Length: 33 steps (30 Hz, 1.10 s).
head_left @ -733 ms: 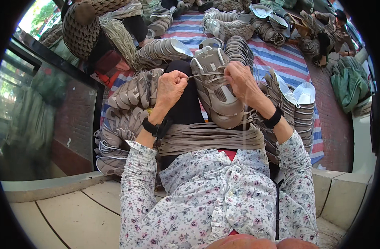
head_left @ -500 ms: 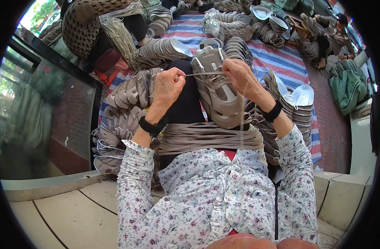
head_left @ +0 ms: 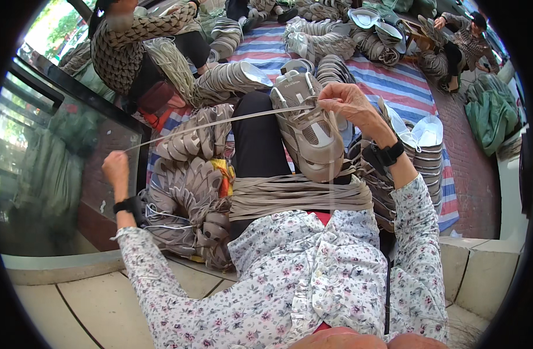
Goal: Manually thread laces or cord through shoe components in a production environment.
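Observation:
A grey-brown sneaker [head_left: 310, 136] rests in front of me by my knee, toe toward me, with lace across its upper eyelets. One shoelace [head_left: 220, 121] runs taut from the shoe out to the far left. Its end is in my left hand [head_left: 116, 168], closed in a fist beside the glass. Above the shoe's right side, my right hand [head_left: 354, 107] pinches lace with thumb and fingers. A blurred strand hangs below that hand. Across my lap lies a thick bundle of flat grey-brown laces [head_left: 298, 198].
Stacked shoe uppers [head_left: 185, 192] crowd my left, and more stacks [head_left: 426, 151] stand at my right. A striped sheet [head_left: 388, 87] covers the ground. One person [head_left: 124, 64] sits at the far left, another [head_left: 476, 43] at the far right. A glass panel [head_left: 57, 163] borders the left.
My left hand has swung far out to the left and down, drawing the lace out long. The right hand has moved slightly right and stays near the shoe.

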Motion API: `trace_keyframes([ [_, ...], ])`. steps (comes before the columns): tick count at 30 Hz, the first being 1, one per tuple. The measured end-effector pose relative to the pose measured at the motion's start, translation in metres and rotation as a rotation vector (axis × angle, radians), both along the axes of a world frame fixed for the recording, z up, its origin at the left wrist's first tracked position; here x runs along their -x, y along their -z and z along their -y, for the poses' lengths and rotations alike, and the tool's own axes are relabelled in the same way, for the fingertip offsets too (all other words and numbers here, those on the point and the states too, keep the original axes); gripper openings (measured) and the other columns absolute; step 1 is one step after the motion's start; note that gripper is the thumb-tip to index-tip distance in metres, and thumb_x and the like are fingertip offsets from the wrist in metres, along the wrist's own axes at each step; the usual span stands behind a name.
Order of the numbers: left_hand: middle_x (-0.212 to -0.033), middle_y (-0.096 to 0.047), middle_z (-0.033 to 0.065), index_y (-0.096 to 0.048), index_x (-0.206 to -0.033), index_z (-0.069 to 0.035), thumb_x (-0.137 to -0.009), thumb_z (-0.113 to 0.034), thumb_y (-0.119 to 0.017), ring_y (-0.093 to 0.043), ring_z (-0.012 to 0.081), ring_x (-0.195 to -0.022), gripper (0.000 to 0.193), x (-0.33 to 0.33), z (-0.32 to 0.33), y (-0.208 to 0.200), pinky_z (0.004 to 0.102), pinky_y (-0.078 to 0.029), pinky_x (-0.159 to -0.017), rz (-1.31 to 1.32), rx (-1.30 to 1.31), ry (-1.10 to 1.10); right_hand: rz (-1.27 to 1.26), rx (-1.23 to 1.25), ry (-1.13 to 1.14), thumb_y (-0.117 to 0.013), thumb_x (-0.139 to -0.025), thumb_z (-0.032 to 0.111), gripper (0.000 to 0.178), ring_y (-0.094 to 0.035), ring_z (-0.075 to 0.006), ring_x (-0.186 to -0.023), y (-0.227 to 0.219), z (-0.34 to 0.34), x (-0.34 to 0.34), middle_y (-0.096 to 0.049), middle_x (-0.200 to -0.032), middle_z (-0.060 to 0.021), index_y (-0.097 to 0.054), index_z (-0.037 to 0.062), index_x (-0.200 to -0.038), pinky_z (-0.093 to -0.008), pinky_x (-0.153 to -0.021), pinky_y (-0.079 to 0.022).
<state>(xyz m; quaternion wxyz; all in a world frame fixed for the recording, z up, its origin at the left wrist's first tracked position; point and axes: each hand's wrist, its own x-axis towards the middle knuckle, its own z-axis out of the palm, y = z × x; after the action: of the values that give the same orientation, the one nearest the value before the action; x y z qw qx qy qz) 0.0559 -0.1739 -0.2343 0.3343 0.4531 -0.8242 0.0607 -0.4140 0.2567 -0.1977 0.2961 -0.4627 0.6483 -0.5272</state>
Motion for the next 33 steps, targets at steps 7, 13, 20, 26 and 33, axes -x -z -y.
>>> trace_keyframes([
  [7,-0.084,-0.070,0.0198,-0.075,-0.087,-0.007,-0.079,-0.020,-0.059,-0.068,0.0402,-0.081,0.023,-0.152,0.044,-0.047,0.0495,-0.052,-0.073,0.061,0.144,-0.271,-0.001,0.013,-0.008,-0.068,-0.089,0.015,0.017,-0.055,-0.0075,-0.082,0.006,0.005,0.004,-0.062,-0.086,0.0012,-0.068,-0.0002,-0.097,-0.0222,-0.076,-0.046],
  [13,-0.087,-0.070,0.0205,-0.075,-0.090,-0.007,-0.081,-0.024,-0.056,-0.067,0.0406,-0.084,0.027,-0.219,0.052,-0.089,0.0498,-0.052,-0.075,0.112,0.119,-0.487,-0.109,-0.027,0.017,-0.068,-0.089,0.009,0.011,-0.057,-0.0073,-0.090,0.018,0.010,0.008,-0.065,-0.094,0.0013,-0.069,0.0038,-0.099,-0.0231,-0.079,-0.046],
  [20,-0.074,-0.071,0.0072,-0.075,-0.095,-0.009,-0.086,-0.023,-0.062,-0.069,0.0185,-0.063,0.021,-0.070,0.041,-0.050,0.0300,-0.051,-0.054,-0.229,-0.404,-0.102,-0.473,0.164,0.089,-0.068,-0.082,0.001,0.018,-0.057,-0.0156,-0.081,0.027,0.026,0.000,-0.054,-0.089,-0.0026,-0.069,0.0066,-0.099,-0.0295,-0.072,-0.047],
  [26,-0.106,-0.066,0.0113,-0.067,-0.112,0.001,-0.094,-0.018,-0.061,-0.070,0.0171,-0.067,0.027,0.200,-0.152,-0.024,0.0262,-0.055,-0.058,-0.191,-0.842,0.653,-0.725,0.260,0.144,-0.066,-0.081,-0.001,0.010,-0.057,-0.0218,-0.077,0.034,0.029,0.001,-0.054,-0.088,-0.0080,-0.059,0.0007,-0.088,-0.0328,-0.068,-0.047],
  [33,-0.074,-0.067,0.0082,-0.068,-0.101,0.004,-0.093,-0.020,-0.061,-0.066,0.0158,-0.057,0.026,0.277,-0.233,-0.009,0.0276,-0.052,-0.053,-0.033,-0.982,0.923,-0.431,0.063,0.116,-0.061,-0.087,0.001,0.004,-0.054,-0.0109,-0.069,0.025,0.027,-0.001,-0.057,-0.079,-0.0021,-0.058,-0.0009,-0.089,-0.0264,-0.061,-0.045],
])
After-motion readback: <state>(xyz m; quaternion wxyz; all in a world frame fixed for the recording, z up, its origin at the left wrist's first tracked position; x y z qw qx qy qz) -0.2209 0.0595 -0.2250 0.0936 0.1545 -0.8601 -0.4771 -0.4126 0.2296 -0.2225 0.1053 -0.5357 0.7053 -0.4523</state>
